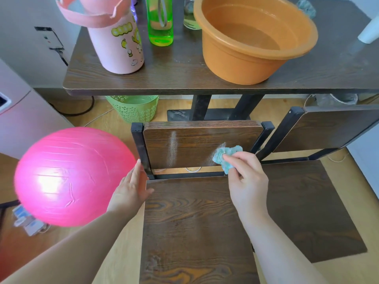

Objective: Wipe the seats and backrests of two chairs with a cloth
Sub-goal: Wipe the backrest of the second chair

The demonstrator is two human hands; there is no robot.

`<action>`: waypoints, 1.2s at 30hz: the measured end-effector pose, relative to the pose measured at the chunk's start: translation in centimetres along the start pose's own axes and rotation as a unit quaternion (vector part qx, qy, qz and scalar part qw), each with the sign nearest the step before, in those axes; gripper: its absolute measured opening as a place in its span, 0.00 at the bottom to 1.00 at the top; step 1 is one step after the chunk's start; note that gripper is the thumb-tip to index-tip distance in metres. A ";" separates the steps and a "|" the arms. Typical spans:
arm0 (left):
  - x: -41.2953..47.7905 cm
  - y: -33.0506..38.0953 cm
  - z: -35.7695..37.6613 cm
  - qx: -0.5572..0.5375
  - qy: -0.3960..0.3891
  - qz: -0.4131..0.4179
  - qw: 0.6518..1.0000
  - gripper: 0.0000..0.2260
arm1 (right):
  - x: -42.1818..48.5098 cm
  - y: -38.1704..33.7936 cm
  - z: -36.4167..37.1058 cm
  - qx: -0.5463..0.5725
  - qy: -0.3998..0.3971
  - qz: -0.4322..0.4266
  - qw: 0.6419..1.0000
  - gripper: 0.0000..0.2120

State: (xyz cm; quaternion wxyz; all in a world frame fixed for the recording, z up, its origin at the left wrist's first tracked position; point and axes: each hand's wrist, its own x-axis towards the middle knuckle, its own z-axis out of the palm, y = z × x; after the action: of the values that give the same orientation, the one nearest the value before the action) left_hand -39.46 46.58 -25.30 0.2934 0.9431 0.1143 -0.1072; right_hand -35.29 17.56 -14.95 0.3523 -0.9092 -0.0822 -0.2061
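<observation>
Two dark wooden chairs with black metal frames stand side by side below me. The nearer chair has its seat [190, 222] in front of me and its backrest [194, 144] facing me, marked by pale wet streaks. My right hand [246, 177] is shut on a crumpled teal cloth [224, 155] and presses it against the lower right part of that backrest. My left hand [131, 187] lies flat, fingers together, against the left edge of the seat by the frame post. The second chair's seat [307, 206] and backrest [328, 128] are to the right.
A big pink ball [71, 177] sits on the floor left of the chair, touching my left hand. Behind stands a dark table [174, 78] with an orange basin [252, 39] of water, a pink jug [114, 37] and a green bottle [160, 21]. A green basket [133, 109] sits underneath.
</observation>
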 end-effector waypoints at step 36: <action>-0.9 -5.9 7.4 0.307 -0.266 0.103 0.908 0.45 | -2.5 -5.2 18.5 -0.088 -0.090 -0.222 0.967 0.15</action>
State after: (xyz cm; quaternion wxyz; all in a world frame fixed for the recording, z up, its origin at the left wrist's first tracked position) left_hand -43.00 46.89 -34.18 0.0179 0.9297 -0.1047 -0.3528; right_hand -33.26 33.84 -25.19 0.2071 -0.9104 -0.2951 -0.2030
